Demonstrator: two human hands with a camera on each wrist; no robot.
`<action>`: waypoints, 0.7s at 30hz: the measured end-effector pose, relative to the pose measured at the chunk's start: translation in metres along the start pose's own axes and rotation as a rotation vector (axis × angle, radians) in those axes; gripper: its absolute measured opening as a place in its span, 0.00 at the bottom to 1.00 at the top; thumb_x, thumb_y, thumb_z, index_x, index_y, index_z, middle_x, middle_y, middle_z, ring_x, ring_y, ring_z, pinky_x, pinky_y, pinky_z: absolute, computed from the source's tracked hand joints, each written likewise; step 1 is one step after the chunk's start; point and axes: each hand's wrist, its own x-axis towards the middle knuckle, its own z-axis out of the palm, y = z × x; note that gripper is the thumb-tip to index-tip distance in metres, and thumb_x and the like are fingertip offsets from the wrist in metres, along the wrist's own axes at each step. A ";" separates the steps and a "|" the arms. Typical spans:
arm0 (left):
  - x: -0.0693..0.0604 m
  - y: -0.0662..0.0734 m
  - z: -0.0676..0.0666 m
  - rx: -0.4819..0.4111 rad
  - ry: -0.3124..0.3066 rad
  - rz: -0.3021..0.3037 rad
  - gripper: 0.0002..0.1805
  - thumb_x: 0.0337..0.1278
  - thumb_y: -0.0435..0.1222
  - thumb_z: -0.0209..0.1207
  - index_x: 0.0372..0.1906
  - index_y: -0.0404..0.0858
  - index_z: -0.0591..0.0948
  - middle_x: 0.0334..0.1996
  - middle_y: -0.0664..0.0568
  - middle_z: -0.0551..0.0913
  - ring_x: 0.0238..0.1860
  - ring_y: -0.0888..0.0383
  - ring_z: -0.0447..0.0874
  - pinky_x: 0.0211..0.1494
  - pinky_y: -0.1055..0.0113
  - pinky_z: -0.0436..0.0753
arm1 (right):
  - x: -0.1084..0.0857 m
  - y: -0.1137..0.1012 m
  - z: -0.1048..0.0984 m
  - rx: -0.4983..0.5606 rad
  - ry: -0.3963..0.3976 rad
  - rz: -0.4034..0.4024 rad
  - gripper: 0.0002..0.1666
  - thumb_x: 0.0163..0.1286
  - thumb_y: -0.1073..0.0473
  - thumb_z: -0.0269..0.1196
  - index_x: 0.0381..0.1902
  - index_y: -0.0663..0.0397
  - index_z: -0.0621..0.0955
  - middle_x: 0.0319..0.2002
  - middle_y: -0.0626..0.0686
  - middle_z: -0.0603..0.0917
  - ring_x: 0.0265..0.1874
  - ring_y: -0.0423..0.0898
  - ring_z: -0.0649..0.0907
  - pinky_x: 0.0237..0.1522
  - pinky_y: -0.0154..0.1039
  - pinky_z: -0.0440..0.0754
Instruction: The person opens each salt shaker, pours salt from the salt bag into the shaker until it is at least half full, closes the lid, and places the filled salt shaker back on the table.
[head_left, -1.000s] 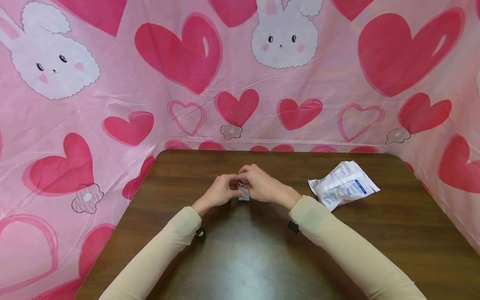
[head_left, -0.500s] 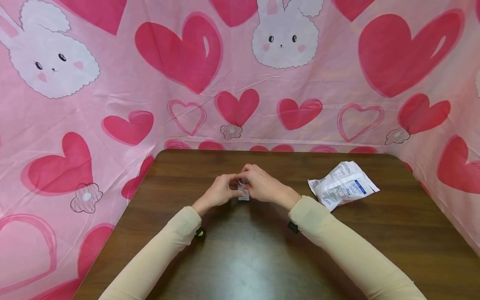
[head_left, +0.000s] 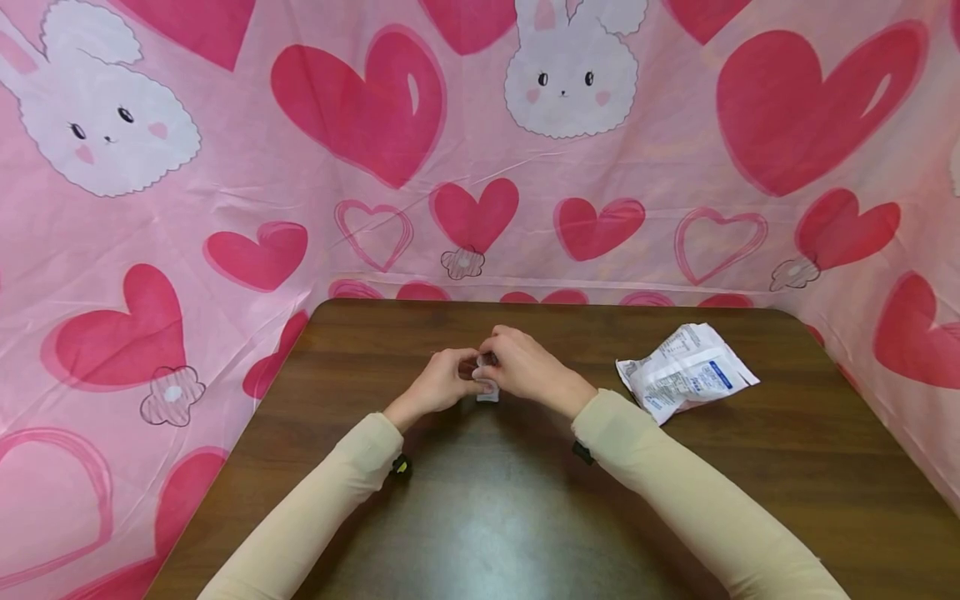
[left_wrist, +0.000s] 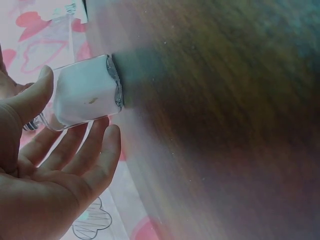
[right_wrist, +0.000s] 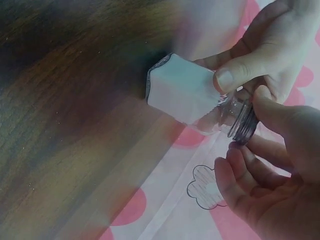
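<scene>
A small clear glass jar (right_wrist: 182,90) with white contents stands upright on the wooden table, seen in both wrist views. In the head view only its lower front (head_left: 487,395) shows between the hands. My left hand (head_left: 438,383) grips the jar around its upper part, thumb on the near side. My right hand (head_left: 525,367) pinches a dark, ridged screw lid (right_wrist: 246,125) between thumb and fingers at the jar's mouth. Clear neck glass shows below the lid in the right wrist view. The lid is mostly hidden by fingers in the head view.
A white printed packet (head_left: 690,371) lies on the table (head_left: 480,500) to the right of my right hand. A pink cloth (head_left: 480,150) with hearts and rabbits hangs behind the table and on both sides.
The fingers of my right hand have shifted slightly at the lid, and its wrist has moved a little to the left. My left hand and the jar stay in place.
</scene>
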 end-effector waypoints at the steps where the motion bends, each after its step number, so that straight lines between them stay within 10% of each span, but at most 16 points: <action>1: 0.000 0.000 0.000 0.001 0.001 0.000 0.21 0.58 0.35 0.77 0.55 0.35 0.86 0.48 0.49 0.90 0.50 0.55 0.89 0.54 0.59 0.85 | 0.001 0.000 0.001 -0.005 0.004 0.012 0.13 0.66 0.53 0.78 0.39 0.57 0.90 0.31 0.49 0.80 0.31 0.44 0.77 0.33 0.38 0.78; 10: 0.000 -0.002 0.002 0.045 -0.001 -0.022 0.21 0.58 0.36 0.77 0.56 0.37 0.86 0.47 0.52 0.89 0.46 0.58 0.86 0.51 0.61 0.84 | 0.000 0.001 0.002 -0.001 -0.011 0.082 0.24 0.63 0.42 0.78 0.39 0.57 0.87 0.32 0.49 0.82 0.31 0.44 0.78 0.33 0.38 0.79; 21: 0.000 0.000 -0.001 0.017 -0.003 -0.016 0.21 0.59 0.35 0.77 0.56 0.36 0.85 0.48 0.47 0.88 0.48 0.51 0.87 0.55 0.54 0.85 | -0.003 0.004 -0.010 0.019 -0.090 -0.079 0.15 0.67 0.68 0.72 0.52 0.62 0.87 0.44 0.54 0.85 0.43 0.47 0.81 0.51 0.43 0.83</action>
